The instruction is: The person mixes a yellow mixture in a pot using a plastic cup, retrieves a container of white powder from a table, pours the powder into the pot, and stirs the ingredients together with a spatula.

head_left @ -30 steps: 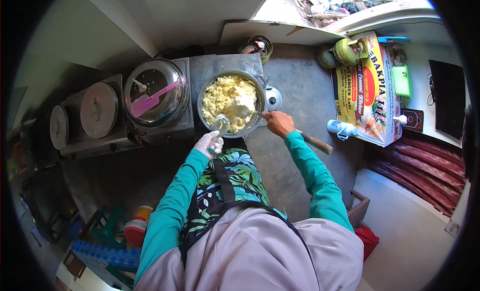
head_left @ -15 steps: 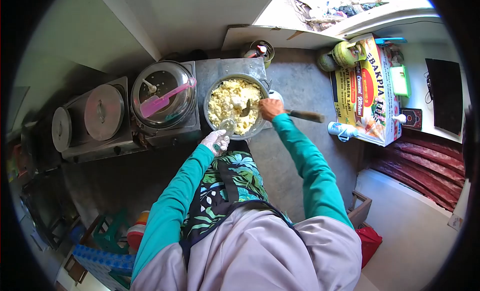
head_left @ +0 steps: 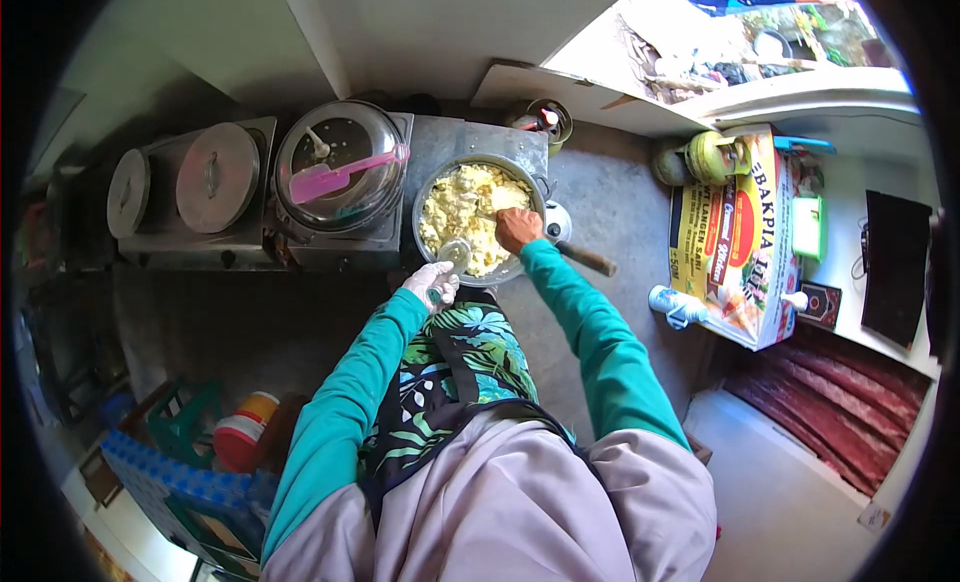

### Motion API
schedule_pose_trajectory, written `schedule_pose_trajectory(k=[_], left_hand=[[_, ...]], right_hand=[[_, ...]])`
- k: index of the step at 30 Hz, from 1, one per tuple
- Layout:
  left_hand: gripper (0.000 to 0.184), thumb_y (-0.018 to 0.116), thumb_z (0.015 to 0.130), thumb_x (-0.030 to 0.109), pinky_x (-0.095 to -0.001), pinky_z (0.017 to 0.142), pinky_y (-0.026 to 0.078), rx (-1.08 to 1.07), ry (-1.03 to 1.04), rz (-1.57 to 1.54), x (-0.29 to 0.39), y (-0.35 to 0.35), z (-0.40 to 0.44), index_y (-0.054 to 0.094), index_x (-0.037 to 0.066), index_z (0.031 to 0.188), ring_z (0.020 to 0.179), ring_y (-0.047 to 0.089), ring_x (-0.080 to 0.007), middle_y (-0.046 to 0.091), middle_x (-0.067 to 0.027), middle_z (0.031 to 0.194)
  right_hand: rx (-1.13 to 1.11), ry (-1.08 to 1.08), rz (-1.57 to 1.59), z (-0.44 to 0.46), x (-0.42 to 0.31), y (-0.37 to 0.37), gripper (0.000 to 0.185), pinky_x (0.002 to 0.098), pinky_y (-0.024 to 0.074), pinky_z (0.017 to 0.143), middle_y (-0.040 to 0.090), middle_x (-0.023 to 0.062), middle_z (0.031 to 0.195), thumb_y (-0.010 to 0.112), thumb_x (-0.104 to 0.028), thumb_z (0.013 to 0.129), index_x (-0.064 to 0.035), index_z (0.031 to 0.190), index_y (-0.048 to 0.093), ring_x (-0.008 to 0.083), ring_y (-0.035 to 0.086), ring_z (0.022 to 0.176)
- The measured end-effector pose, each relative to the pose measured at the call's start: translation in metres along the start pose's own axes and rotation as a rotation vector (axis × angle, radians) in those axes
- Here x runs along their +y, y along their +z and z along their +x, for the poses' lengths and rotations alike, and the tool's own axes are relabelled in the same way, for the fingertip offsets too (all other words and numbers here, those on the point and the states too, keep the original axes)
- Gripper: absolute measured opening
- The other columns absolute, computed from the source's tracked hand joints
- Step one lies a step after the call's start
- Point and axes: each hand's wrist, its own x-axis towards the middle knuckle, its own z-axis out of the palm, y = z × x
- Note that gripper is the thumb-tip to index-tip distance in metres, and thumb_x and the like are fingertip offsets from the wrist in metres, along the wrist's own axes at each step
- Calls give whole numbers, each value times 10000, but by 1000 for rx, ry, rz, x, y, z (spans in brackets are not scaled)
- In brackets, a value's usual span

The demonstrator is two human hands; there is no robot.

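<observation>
A wide metal pot (head_left: 536,177) holds a crumbly, pale yellow food mass (head_left: 450,210). My right hand (head_left: 518,229), bare, is over the pot's right side, closed round a wooden-handled spatula (head_left: 590,259). Its handle sticks out to the right past the rim, while its working end is mostly hidden by the hand and the food. At the pot's near left edge, my left hand (head_left: 432,284) wears a thin clear glove. Its fingers close on a small clear cup (head_left: 456,254), tilted over the food.
Left of the pot, a large lidded pan (head_left: 345,197) carries a pink spatula (head_left: 345,175) on its lid. Farther left are two metal-lidded pots (head_left: 217,177). Green gas cylinders (head_left: 718,157), a printed banner (head_left: 735,232) and a white-blue bottle (head_left: 677,306) are at right.
My right hand has moved slightly left and down with the spatula, whose metal end is now less visible. My left hand keeps the cup at the rim. The camera view has shifted.
</observation>
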Motion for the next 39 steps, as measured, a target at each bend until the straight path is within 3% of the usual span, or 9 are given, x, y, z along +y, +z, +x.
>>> schedule_pose_trajectory(k=[6, 10, 14, 19, 23, 27, 32, 36, 39], left_hand=[[130, 465, 851, 232, -281, 329, 347, -1, 258, -98, -50, 9, 12, 438, 105, 851, 416, 437, -156, 491, -73, 612], [139, 447, 852, 253, -292, 337, 368, -35, 337, -198, -66, 11, 29, 426, 115, 845, 408, 448, -167, 487, -80, 603], [168, 434, 860, 284, -298, 346, 380, -74, 399, -280, -89, 14, 42, 427, 117, 855, 430, 462, -170, 499, -92, 633], [181, 473, 861, 299, -247, 329, 348, -22, 667, -353, -106, 38, 25, 446, 128, 805, 425, 451, -122, 491, -53, 617], [190, 467, 865, 306, -249, 339, 351, -40, 498, -366, -92, 25, 35, 448, 127, 802, 417, 452, -124, 496, -42, 610], [211, 490, 851, 330, -280, 336, 375, -111, 456, -364, -94, 21, 39, 437, 142, 770, 422, 487, -145, 530, -47, 617], [162, 473, 863, 301, -279, 333, 366, -123, 473, -358, -96, 43, 30, 426, 159, 801, 416, 467, -146, 501, -39, 597], [148, 458, 871, 298, -277, 338, 363, -207, 400, -378, -89, 54, 39, 426, 154, 859, 418, 464, -152, 494, -52, 599], [166, 451, 874, 287, -269, 337, 355, -172, 382, -378, -81, 63, 42, 426, 123, 877, 410, 455, -145, 490, -51, 591]], right_hand=[[152, -355, -288, -27, 45, -81, 121, 378, 442, 447, 586, 110, 597, 519, -135, 690, -71, 645, 611, 260, 601, 569], [135, -612, -563, 4, 47, -71, 65, 365, 412, 383, 564, 44, 540, 571, -146, 675, -89, 655, 596, 217, 586, 509], [41, -951, -692, 61, 37, -31, 82, 366, 440, 402, 586, 35, 571, 577, -142, 659, -105, 718, 619, 211, 604, 550], [-13, -1115, -594, 122, 41, -1, 107, 362, 481, 525, 616, 35, 632, 546, -173, 678, -151, 724, 640, 207, 624, 633], [-101, -1003, -571, 128, 69, 28, 193, 380, 451, 478, 585, 77, 571, 521, -149, 621, -166, 770, 643, 240, 593, 540], [36, -839, -323, 83, 105, 59, 255, 388, 421, 440, 558, 98, 543, 502, -146, 653, -175, 853, 657, 250, 568, 499], [34, -741, -332, 31, 123, -1, 438, 373, 403, 400, 532, 90, 536, 440, -90, 742, -247, 1137, 546, 245, 539, 457], [166, -746, -456, 18, 109, -60, 284, 340, 383, 383, 518, 58, 521, 454, -124, 776, -168, 1031, 572, 218, 537, 452], [169, -711, -453, 39, 91, -30, 146, 341, 358, 358, 550, 41, 545, 496, -142, 756, -136, 857, 600, 195, 561, 483]])
